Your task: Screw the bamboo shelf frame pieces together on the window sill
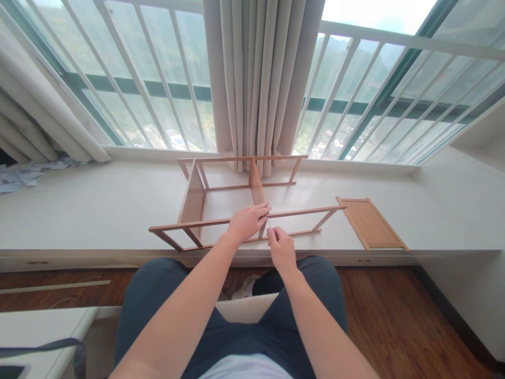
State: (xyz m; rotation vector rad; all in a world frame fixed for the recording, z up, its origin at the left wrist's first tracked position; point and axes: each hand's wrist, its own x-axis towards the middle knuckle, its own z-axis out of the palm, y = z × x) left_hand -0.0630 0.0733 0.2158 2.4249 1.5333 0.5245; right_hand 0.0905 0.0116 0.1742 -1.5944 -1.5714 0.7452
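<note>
A brown wooden shelf frame [311,211] lies on its side on the white window ledge, with two side frames joined by cross panels. My left hand [248,220] grips the near side frame where the middle panel [257,184] meets it, its fingers reaching over the joint. Just below that joint, my right hand [282,246] pinches a thin metal rod [270,223] between thumb and forefinger. The rod's upper end points up at the rail beside my left fingertips. Whether it sits in a screw or hole is too small to tell.
A loose wooden panel [371,223] lies flat on the ledge [118,205] at the right. Papers [23,176] lie at the far left. Curtains [256,79] and barred windows stand behind. A white table [43,326] with a dark strap is at lower left.
</note>
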